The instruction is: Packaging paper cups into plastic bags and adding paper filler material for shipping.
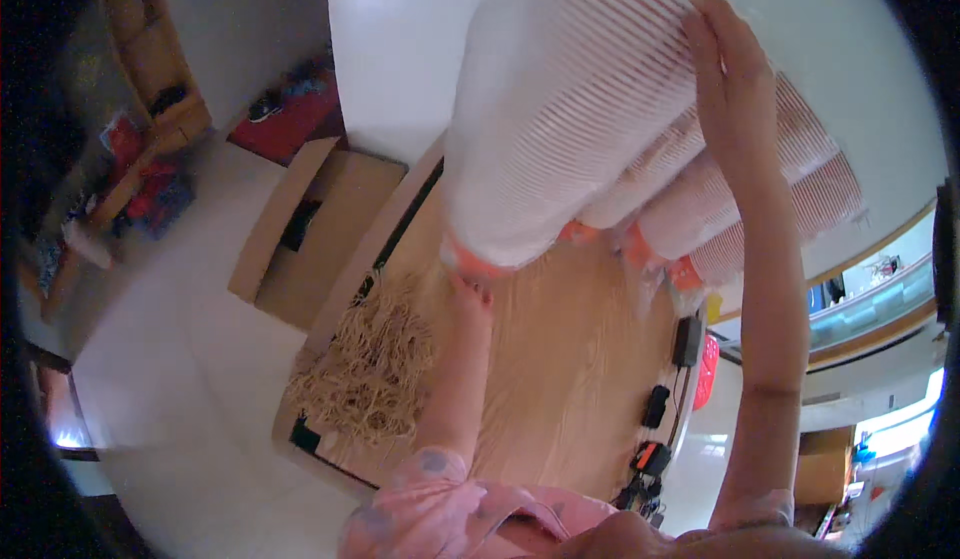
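A long, clear-wrapped stack of white, thin-rimmed pieces, apparently nested cups (570,109), spans between my two hands, tilted over the table. My left hand (474,294) is at its near, orange end, fingers partly hidden beneath it. At the stack's far right end my right hand (738,89) presses against the ringed edge, its fingers close together. Behind and to the right lie more wrapped stacks (700,199) of the same kind, their orange ends toward me.
The wooden table (550,379) bears a heap of tan cord strands (370,359) at left. Black adapters (655,406) line its right edge, with a red plastic basket (706,371) beyond. An open cardboard box (325,229) stands on the floor left of the table.
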`<state>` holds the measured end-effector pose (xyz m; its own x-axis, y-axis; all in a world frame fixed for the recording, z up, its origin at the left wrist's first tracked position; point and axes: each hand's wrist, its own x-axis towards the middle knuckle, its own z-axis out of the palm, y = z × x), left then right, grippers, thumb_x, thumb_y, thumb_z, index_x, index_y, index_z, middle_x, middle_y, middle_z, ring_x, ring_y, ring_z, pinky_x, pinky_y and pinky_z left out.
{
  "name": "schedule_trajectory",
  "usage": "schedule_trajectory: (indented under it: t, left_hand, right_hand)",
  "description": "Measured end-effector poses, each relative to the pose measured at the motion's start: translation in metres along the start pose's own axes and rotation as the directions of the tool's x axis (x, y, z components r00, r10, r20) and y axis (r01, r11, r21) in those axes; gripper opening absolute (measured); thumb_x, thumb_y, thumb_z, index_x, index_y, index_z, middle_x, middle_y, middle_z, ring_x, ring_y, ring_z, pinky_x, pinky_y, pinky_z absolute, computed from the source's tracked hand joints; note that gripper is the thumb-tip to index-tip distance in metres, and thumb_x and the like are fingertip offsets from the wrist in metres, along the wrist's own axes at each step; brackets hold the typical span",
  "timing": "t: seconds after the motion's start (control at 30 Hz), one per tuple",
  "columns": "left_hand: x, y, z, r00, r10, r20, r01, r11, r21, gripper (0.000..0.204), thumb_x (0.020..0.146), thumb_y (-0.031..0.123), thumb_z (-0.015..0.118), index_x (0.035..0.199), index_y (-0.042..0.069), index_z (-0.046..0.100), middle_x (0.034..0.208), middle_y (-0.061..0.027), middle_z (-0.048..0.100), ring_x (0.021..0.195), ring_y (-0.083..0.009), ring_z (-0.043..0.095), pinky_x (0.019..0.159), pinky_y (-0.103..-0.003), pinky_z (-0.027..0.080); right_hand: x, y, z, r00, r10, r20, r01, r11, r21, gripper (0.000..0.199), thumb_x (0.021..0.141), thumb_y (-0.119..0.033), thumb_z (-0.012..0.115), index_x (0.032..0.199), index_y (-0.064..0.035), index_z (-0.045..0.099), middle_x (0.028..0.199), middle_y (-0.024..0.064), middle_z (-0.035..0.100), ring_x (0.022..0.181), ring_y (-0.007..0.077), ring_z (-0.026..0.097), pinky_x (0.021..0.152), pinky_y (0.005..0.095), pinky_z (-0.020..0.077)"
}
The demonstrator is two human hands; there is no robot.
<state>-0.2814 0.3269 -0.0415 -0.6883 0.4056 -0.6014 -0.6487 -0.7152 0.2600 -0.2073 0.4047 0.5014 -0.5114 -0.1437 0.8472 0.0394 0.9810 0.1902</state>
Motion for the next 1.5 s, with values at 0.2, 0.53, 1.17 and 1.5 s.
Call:
schedule_trajectory:
  t: [0.2, 0.53, 1.17, 1.5]
  left_hand:
    - [-0.128, -0.051, -0.057, 0.995, -0.082, 0.055, 0.081, 0.996, 0.029, 0.041, 0.089, 0.051, 0.045, 0.110, 0.017, 0.053, 0.091, 0.0026, 0.056, 0.070, -0.0093, 0.048, 0.051, -0.023, 0.036]
    - [-0.312, -0.014, -0.090, 0.983, -0.016, 0.183, -0.042, 0.950, 0.311, 0.033, 0.091, 0.041, 0.048, 0.108, 0.013, 0.054, 0.095, 0.0014, 0.057, 0.077, -0.0106, 0.051, 0.060, -0.025, 0.042]
    - [-0.598, 0.189, 0.201, -0.057, 0.223, 0.973, -0.996, 0.050, -0.070, 0.021, 0.084, 0.001, 0.054, 0.106, 0.001, 0.055, 0.101, -0.0075, 0.060, 0.098, -0.0157, 0.055, 0.087, -0.028, 0.041]
    - [-0.628, 0.136, 0.269, -0.214, -0.374, 0.903, -0.897, -0.291, -0.333, 0.040, 0.075, 0.025, 0.071, 0.101, -0.002, 0.058, 0.096, -0.0160, 0.061, 0.096, -0.0316, 0.057, 0.082, -0.037, 0.045]
  right_hand:
    - [-0.066, -0.028, -0.108, 0.996, 0.091, -0.001, -0.091, 0.994, 0.053, 0.018, 0.089, -0.011, 0.050, 0.100, 0.0018, 0.056, 0.094, 0.0171, 0.057, 0.088, 0.0318, 0.055, 0.081, 0.0381, 0.0433]
    - [-0.120, -0.134, -0.270, 0.975, 0.208, 0.075, -0.202, 0.976, -0.082, 0.008, 0.076, -0.003, 0.054, 0.084, -0.0003, 0.053, 0.078, 0.0145, 0.049, 0.078, 0.0339, 0.049, 0.087, 0.0463, 0.0372]
    - [-0.107, -0.132, -0.364, 0.985, 0.095, 0.146, -0.139, 0.934, 0.330, 0.031, 0.078, -0.019, 0.064, 0.105, -0.0045, 0.058, 0.103, 0.0142, 0.054, 0.096, 0.0341, 0.053, 0.083, 0.0426, 0.0427]
    - [-0.057, -0.125, -0.372, 0.933, 0.296, 0.206, -0.352, 0.871, 0.343, 0.013, 0.083, -0.012, 0.059, 0.087, -0.0002, 0.059, 0.075, 0.0144, 0.061, 0.068, 0.0242, 0.061, 0.062, 0.0340, 0.0478]
